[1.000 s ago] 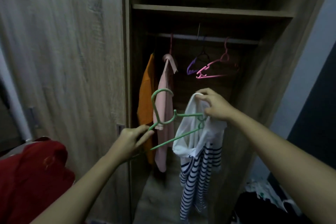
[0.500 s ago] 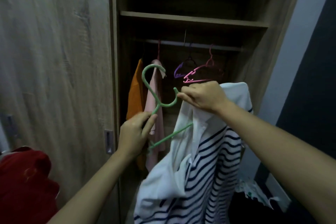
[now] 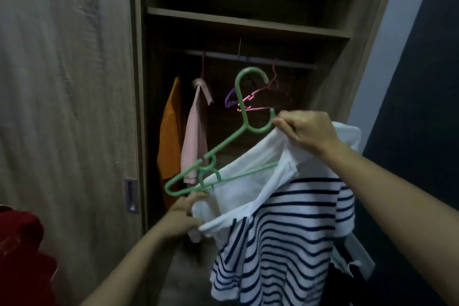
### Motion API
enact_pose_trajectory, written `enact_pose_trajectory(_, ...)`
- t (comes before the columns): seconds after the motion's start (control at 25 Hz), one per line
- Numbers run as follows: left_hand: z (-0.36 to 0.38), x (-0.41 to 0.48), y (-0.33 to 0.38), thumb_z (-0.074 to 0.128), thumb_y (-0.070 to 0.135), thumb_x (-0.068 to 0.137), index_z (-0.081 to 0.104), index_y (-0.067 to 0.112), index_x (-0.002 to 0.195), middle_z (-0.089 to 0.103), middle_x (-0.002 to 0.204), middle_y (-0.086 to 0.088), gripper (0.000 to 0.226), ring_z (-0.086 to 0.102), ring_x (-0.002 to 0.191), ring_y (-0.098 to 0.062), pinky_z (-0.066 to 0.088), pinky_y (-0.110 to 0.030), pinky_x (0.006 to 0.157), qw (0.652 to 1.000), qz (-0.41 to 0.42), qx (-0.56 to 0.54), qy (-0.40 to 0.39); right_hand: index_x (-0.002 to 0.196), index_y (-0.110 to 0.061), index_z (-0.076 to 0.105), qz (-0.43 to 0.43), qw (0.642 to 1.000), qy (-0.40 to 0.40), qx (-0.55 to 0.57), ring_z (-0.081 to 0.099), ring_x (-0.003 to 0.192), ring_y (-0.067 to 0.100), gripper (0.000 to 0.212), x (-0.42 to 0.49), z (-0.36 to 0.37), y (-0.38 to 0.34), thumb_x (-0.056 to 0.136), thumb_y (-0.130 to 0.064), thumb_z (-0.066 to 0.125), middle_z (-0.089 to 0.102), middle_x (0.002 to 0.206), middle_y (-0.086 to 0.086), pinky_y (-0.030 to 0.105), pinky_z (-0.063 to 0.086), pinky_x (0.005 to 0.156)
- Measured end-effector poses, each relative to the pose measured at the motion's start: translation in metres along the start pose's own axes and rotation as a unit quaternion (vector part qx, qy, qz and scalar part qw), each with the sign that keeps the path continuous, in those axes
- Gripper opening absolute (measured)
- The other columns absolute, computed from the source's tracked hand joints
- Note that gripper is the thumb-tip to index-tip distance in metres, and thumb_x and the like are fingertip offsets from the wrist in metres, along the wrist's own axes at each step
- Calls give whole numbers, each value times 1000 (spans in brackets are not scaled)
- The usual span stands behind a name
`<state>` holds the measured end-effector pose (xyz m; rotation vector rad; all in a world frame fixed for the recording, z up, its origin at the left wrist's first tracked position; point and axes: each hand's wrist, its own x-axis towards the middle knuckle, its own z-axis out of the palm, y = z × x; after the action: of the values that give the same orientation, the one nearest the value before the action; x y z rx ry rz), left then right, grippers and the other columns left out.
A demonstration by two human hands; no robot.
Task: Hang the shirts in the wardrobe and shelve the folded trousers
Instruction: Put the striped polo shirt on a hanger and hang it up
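A white shirt with navy stripes [image 3: 285,226] hangs in front of the open wardrobe. One arm of a green plastic hanger [image 3: 224,146] is tucked inside its white collar; the hook points up. My right hand [image 3: 305,133] pinches the collar at the top, close to the hanger's neck. My left hand [image 3: 185,213] grips the shirt's lower white edge just under the hanger's free left end. Behind, the wardrobe rail [image 3: 248,58] carries an orange shirt [image 3: 170,136] and a pink shirt [image 3: 196,131].
Empty purple and pink hangers [image 3: 258,97] hang on the rail's right half. A wooden shelf [image 3: 248,25] runs above the rail. The sliding door [image 3: 64,107] stands at the left, and a red garment [image 3: 22,256] lies at the lower left. Light items lie on the floor at the right.
My left hand let go of the hanger's neck and dropped to grip the shirt's lower edge. The hanger has swung right and tilted, with one arm now inside the collar.
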<state>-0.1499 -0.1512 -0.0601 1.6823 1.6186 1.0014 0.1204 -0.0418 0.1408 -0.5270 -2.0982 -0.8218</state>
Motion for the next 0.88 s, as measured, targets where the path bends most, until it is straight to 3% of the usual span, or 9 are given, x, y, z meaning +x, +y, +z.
enact_pose_trajectory(0.08, -31, 8, -4, 73, 35, 47, 66, 43, 104, 61, 112, -5, 58, 61, 102, -16, 54, -26, 83, 999, -18, 8, -36, 69, -19, 57, 0, 999, -28, -33, 62, 52, 22, 56, -30, 10, 8, 98, -52, 22, 64, 61, -1, 25, 34, 39)
enact_pose_trajectory(0.2, -57, 16, 24, 67, 33, 63, 40, 41, 132, 40, 128, -6, 74, 44, 119, -25, 44, -28, 93, 969, -91, 203, -111, 65, -19, 57, 9, 995, -53, -90, 56, 40, 23, 56, -57, 19, 9, 99, -51, 25, 59, 54, 0, 23, 31, 35)
enact_pose_trajectory(0.28, -58, 24, 56, 56, 26, 81, 46, 22, 127, 43, 129, -9, 47, 44, 117, -27, 39, -30, 92, 947, -116, 290, -72, 60, -18, 55, 2, 989, -67, -133, 52, 34, 24, 55, -63, 28, -2, 98, -50, 29, 54, 48, 2, 21, 32, 34)
enact_pose_trajectory(0.36, -50, 28, 91, 51, 31, 80, 50, 14, 111, 47, 127, -13, 36, 50, 110, -29, 41, -34, 89, 934, -129, 333, 17, 61, -18, 55, 30, 987, -93, -129, 55, 36, 25, 51, -61, 36, -27, 93, -52, 34, 56, 48, 2, 23, 36, 34)
enact_pose_trajectory(0.48, -29, 25, 113, 62, 23, 81, 40, 12, 133, 40, 123, -13, 57, 55, 101, -33, 44, -34, 81, 937, -6, 333, 105, 97, -28, 60, 215, 966, -141, 10, 68, 75, 29, 41, -45, 32, -48, 93, -56, 30, 71, 80, 3, 33, 46, 56)
enact_pose_trajectory(0.56, -28, 8, 118, 62, 37, 81, 33, 22, 142, 42, 122, -8, 70, 52, 100, -24, 42, -31, 80, 937, 125, 273, 180, 110, -32, 57, 309, 936, -147, 84, 65, 92, 30, 41, -44, 27, -36, 93, -58, 31, 71, 96, 3, 34, 41, 66)
enact_pose_trajectory(0.64, -47, 5, 110, 47, 58, 81, 38, 30, 138, 46, 123, -3, 65, 47, 106, -18, 40, -34, 85, 907, 189, 269, 263, 96, -27, 62, 329, 930, -120, 111, 64, 86, 29, 45, -45, 21, -24, 92, -59, 31, 69, 84, 3, 32, 38, 63)
enact_pose_trajectory(0.76, -72, 12, 96, 30, 70, 81, 44, 24, 133, 53, 128, 0, 70, 49, 116, -18, 35, -45, 99, 870, 162, 385, 261, 81, -23, 63, 308, 939, -89, 126, 62, 73, 25, 61, -41, 19, -19, 84, -69, 23, 64, 69, -1, 33, 39, 59)
enact_pose_trajectory(0.88, -82, 19, 97, 25, 75, 83, 55, 21, 105, 65, 91, 3, 66, 61, 82, -13, 45, -38, 83, 865, 218, 400, 210, 89, -29, 64, 277, 946, -90, 145, 64, 77, 21, 64, -32, 19, -25, 78, -73, 19, 68, 74, -5, 35, 44, 66)
